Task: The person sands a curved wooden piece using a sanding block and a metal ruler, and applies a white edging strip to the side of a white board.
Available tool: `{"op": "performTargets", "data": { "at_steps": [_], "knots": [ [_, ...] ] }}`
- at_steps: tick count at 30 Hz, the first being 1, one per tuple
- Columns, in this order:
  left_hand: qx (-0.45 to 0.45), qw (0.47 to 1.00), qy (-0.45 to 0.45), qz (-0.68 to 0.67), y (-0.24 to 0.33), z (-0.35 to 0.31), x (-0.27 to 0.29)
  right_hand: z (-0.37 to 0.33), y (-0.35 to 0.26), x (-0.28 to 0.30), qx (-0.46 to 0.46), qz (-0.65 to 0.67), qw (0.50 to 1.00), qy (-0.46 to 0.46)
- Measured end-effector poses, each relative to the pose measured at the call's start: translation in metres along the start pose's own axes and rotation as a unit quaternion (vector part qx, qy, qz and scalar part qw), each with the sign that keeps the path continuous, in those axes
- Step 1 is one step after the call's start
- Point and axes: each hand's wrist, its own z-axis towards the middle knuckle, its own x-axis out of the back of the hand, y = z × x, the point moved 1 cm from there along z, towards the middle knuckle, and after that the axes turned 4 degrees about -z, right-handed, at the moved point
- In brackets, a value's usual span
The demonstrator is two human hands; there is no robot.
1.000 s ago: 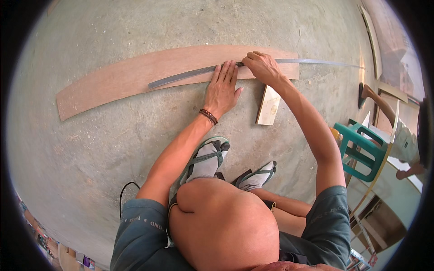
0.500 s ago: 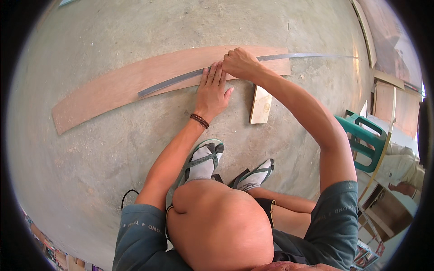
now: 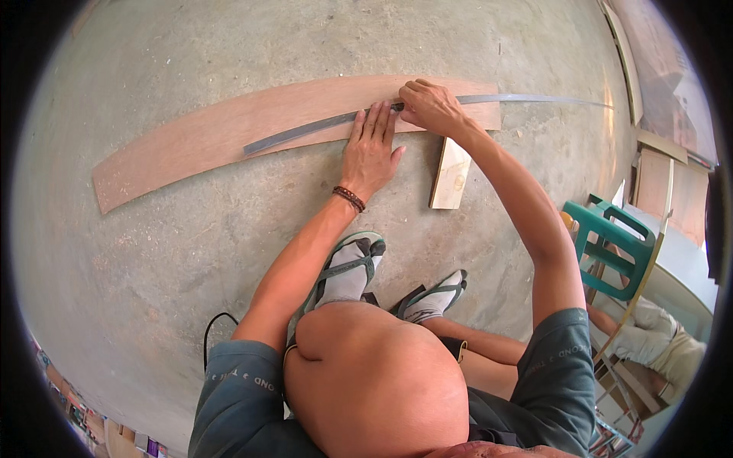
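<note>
A long reddish-brown wooden board (image 3: 183, 137) lies flat on the concrete floor, and a long metal straightedge (image 3: 298, 133) rests across it, its far right part reaching past the board's end. My left hand (image 3: 369, 155) is open, fingers stretched out and pressing on the straightedge near its middle. Just right of those fingertips, my right hand (image 3: 429, 105) is closed over the straightedge's upper edge. A small dark bit shows at its fingers, but what it grips is mostly hidden. Below my right wrist lies a short pale wood block (image 3: 452, 175).
At the right stands a green plastic stool (image 3: 611, 244). Wooden panels (image 3: 672, 187) lean beyond it. Another person (image 3: 653, 336) is at the lower right. My sandalled feet (image 3: 351, 271) are close below the board, and a black cord (image 3: 210, 332) curves by my left arm.
The view has shifted slightly, so the board and straightedge appear a little further right. My right hand has shifted slightly right of my left fingertips, uncovering a small dark bit; my left hand keeps pressing.
</note>
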Motion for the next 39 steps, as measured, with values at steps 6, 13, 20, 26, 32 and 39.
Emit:
{"op": "performTargets", "data": {
  "at_steps": [6,13,20,26,32,39],
  "knots": [
    [0.005,1.0,-0.012,-0.008,0.0,0.0,-0.003,-0.014,0.002,-0.005,-0.071,0.15,0.985,0.052],
    [0.008,1.0,-0.018,-0.022,-0.001,0.0,-0.004,-0.041,0.016,-0.019,-0.192,0.192,0.959,0.078],
    [0.005,1.0,-0.012,-0.022,0.0,0.0,-0.003,-0.041,-0.015,-0.009,-0.097,0.093,0.977,0.165],
    [0.007,1.0,-0.008,-0.019,0.001,0.0,-0.003,-0.025,-0.008,-0.005,-0.049,-0.015,0.995,0.081],
    [-0.003,1.0,0.016,-0.016,0.001,0.0,-0.006,-0.005,-0.013,0.003,0.035,-0.13,0.991,0.024],
    [-0.012,1.0,0.016,-0.015,-0.001,0.0,-0.006,0.012,-0.028,-0.001,0.032,-0.219,0.975,-0.033]
  ]
}}
